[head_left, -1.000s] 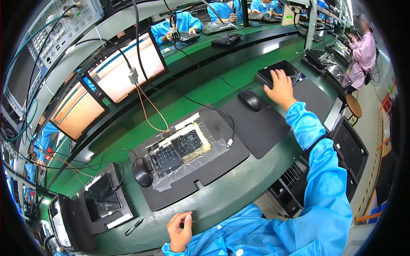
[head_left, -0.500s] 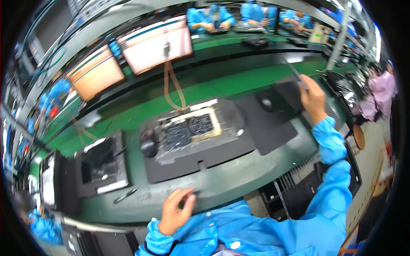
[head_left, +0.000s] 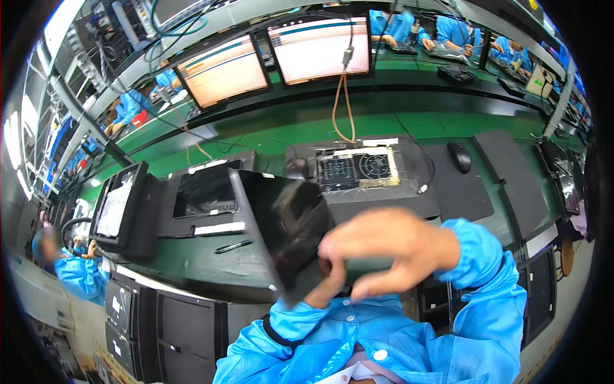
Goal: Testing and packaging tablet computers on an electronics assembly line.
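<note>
Held up close over the near edge of the green surface (head_left: pixel 192 259), the dark flat panel (head_left: pixel 288 224) is pinched by right hand (head_left: pixel 390 246) and left hand (head_left: pixel 323 291) at one edge only — it could slip and strike the bench.

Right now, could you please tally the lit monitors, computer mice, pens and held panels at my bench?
Lit monitors: 2
Computer mice: 2
Pens: 1
Black panel: 1
Total: 6
</note>
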`<state>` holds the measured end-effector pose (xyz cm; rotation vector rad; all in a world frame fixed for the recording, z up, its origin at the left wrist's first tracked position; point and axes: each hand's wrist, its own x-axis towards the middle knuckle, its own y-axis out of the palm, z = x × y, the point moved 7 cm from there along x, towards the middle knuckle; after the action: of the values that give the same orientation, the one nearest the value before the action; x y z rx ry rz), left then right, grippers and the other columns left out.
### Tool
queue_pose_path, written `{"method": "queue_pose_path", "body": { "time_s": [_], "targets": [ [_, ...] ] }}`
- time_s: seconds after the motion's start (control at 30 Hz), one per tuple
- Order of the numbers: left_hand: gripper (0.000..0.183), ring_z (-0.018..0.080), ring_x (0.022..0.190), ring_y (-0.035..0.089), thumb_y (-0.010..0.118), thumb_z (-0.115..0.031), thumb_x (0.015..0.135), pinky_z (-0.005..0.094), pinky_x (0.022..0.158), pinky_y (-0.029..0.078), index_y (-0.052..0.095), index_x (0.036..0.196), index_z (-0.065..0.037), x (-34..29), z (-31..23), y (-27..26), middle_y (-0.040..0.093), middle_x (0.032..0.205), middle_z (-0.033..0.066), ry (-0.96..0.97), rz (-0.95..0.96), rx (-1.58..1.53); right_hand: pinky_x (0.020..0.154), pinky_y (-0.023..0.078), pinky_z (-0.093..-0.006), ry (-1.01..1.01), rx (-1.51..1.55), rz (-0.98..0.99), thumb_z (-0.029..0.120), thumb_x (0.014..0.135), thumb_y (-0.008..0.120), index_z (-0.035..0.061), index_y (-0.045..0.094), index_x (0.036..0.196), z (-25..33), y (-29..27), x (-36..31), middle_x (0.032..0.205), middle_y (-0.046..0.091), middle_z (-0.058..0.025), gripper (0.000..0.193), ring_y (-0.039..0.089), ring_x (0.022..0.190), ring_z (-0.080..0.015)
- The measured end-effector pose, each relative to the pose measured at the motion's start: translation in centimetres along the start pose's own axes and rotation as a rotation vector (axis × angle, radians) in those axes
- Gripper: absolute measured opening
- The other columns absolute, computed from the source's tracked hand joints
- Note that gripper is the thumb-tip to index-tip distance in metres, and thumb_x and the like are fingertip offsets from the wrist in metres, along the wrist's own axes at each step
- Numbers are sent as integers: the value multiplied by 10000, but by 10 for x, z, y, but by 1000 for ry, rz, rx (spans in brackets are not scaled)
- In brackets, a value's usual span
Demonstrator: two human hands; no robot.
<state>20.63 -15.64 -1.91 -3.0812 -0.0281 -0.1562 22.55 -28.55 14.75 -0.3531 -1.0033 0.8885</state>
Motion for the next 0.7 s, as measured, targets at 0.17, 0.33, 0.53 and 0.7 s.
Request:
{"method": "queue_pose_path", "body": {
  "time_s": [0.17,0.33,0.53,0.7],
  "targets": [
    [185,323,953,692,612,-39,907,412,883,554,682,1049,56,-32,-13,-115,705,1047,169,206,-309,-230,1086,399,-523,545,-1012,79,167,906,659,28,583,1337,-102,-64,-112,1406,532,-209,460,504,1291,-401],
    [350,371,1079,671,542,-123,921,513,1004,506,612,1197,81,-34,14,-146,687,1166,230,-119,-201,-1138,1065,407,-535,599,-806,-6,98,924,656,26,658,1238,-119,-59,-162,1237,639,-178,322,570,1203,-373],
    [348,360,1106,671,560,-113,911,515,1021,510,624,1210,52,-24,13,-151,693,1185,207,-74,-293,-1241,706,532,-296,689,192,-443,123,989,653,-1,668,1102,-95,18,-68,931,703,-102,169,659,777,-129],
    [331,369,1084,686,553,-113,908,502,1004,540,651,1168,68,-23,2,-147,694,1181,237,-29,-293,-1220,758,546,-318,567,282,-301,152,982,673,4,666,1103,-61,53,5,929,725,-117,191,704,856,-170]
  ]
}}
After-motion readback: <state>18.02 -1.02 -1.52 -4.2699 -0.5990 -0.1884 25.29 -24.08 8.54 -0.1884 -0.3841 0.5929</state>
